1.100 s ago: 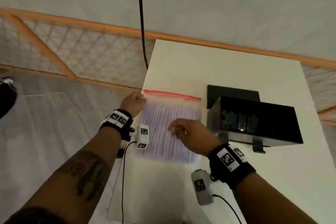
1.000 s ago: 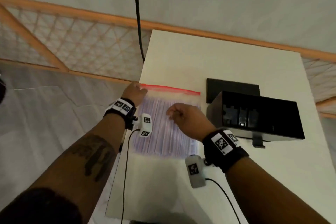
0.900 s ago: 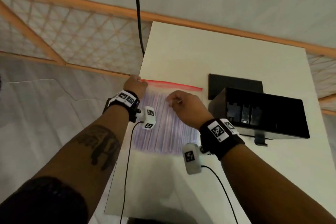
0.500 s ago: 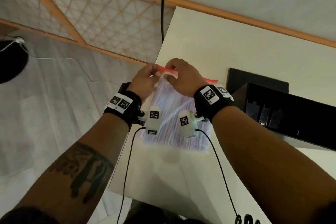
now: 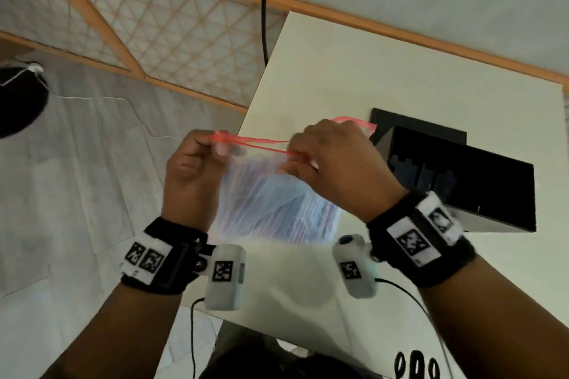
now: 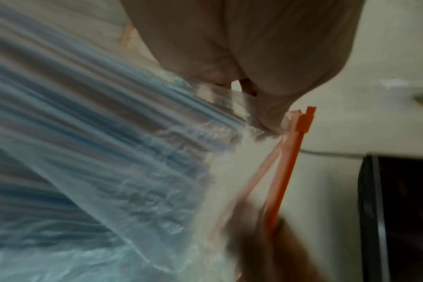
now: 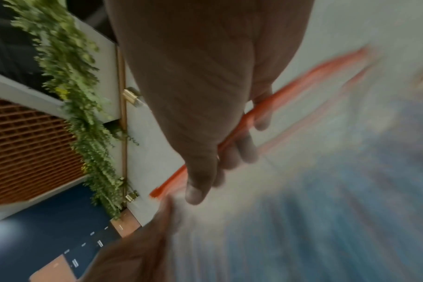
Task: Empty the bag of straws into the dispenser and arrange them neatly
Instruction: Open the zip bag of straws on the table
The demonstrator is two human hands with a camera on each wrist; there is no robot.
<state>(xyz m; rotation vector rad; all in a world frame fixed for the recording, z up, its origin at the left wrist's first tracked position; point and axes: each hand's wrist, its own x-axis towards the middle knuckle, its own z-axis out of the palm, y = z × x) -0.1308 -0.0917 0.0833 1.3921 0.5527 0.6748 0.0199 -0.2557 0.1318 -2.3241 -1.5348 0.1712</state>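
A clear zip bag [image 5: 271, 206] full of pale blue and purple straws [image 6: 89, 118] hangs above the white table [image 5: 385, 71], lifted by its red zip strip [image 5: 261, 143]. My left hand [image 5: 197, 169] pinches the left end of the strip. My right hand [image 5: 332, 163] grips the strip toward its right side, fingers curled over one lip. The two red lips [image 7: 309, 76] stand apart between the hands. The black dispenser box [image 5: 462, 181] stands just right of my right hand, its top open.
A flat black lid [image 5: 418, 126] lies behind the dispenser. A black cable [image 5: 264, 3] hangs down past the table's far left corner. Wooden lattice panels [image 5: 172, 28] stand beyond the left edge, over grey floor [image 5: 77, 178].
Both hands have raised the bag off the table by its zip. The right hand slid right along the strip from beside the left hand, and the lips have parted.
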